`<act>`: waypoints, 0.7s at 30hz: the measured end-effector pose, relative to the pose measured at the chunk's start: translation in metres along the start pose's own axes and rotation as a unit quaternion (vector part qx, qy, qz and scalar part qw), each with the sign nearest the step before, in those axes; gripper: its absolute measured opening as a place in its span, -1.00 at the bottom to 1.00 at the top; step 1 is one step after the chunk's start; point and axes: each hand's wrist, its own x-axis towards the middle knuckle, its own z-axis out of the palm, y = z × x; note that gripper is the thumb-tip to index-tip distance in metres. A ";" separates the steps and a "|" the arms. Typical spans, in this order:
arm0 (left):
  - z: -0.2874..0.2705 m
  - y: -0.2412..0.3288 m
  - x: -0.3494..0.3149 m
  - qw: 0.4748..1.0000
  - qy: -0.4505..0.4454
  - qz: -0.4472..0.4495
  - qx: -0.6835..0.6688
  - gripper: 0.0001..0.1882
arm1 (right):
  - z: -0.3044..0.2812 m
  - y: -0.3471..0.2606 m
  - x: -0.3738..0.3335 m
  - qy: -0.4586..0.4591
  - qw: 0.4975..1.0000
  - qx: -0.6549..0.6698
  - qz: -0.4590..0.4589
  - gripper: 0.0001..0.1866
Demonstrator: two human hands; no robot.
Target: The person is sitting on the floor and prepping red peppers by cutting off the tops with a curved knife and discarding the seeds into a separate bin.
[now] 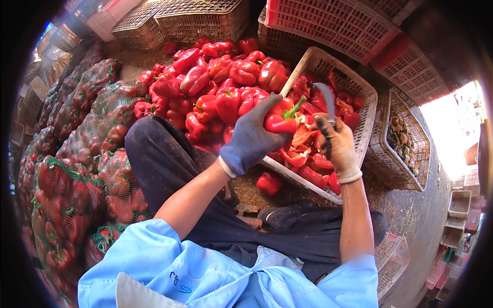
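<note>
In a blue and dark work glove, my left hand (251, 134) is closed round a whole red bell pepper (280, 122), its green stem pointing up and to the right. My right hand (339, 149), in a pale glove with dark fingertips, grips a knife (325, 102) with a curved blade. The blade stands upright just right of the stem and I cannot tell whether it touches the pepper. Both hands are over a white plastic crate (367, 123) holding cut red peppers (308, 149). The knife's handle is mostly hidden by my fingers.
A heap of whole red peppers (221, 77) lies beyond my left knee. Green mesh sacks of peppers (72, 205) crowd the left side. Another crate (423, 149) with greenish scraps stands at the right. Stacked crates (328, 25) line the back. One loose pepper (268, 183) lies by the crate.
</note>
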 end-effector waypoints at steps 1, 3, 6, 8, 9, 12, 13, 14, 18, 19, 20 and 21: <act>0.006 -0.005 -0.002 1.000 -0.006 0.015 0.024 -0.18 | 0.008 -0.004 0.001 -0.031 0.999 0.008 -0.020 -0.61; 0.020 -0.019 -0.006 0.997 -0.006 0.061 0.053 -0.18 | 0.021 -0.014 0.000 -0.072 0.996 0.047 0.023 -0.62; 0.038 -0.033 -0.013 0.987 0.015 0.137 0.087 -0.19 | 0.029 -0.021 -0.004 -0.075 0.968 0.136 0.197 -0.70; 0.040 -0.027 -0.017 0.986 0.000 0.139 0.095 -0.16 | 0.028 -0.015 -0.003 -0.064 0.958 0.150 0.235 -0.74; 0.040 -0.022 -0.018 0.985 -0.008 0.141 0.099 -0.14 | 0.028 -0.004 -0.004 -0.061 0.958 0.149 0.237 -0.75; 0.027 0.001 -0.012 0.991 -0.108 0.016 0.072 -0.04 | 0.019 0.002 -0.006 -0.073 0.950 0.165 0.254 -0.76; 0.027 -0.005 -0.012 0.992 -0.105 0.034 0.054 -0.02 | 0.018 0.000 -0.006 -0.082 0.946 0.174 0.261 -0.75; 0.030 -0.017 -0.012 0.993 -0.104 0.052 0.036 0.00 | 0.019 0.000 -0.006 -0.081 0.948 0.166 0.260 -0.76; 0.031 -0.033 -0.010 0.989 -0.115 0.083 0.039 0.03 | 0.024 -0.015 -0.008 -0.057 0.953 0.181 0.237 -0.77; 0.029 -0.031 -0.009 0.988 -0.137 0.060 0.039 0.02 | 0.024 -0.021 -0.010 -0.045 0.953 0.196 0.226 -0.78; 0.025 -0.027 -0.007 0.986 -0.159 0.037 0.040 0.01 | 0.020 -0.025 -0.010 -0.055 0.952 0.189 0.234 -0.78; 0.022 -0.022 -0.006 0.983 -0.180 0.013 0.043 0.01 | 0.015 -0.029 -0.009 -0.066 0.951 0.182 0.241 -0.79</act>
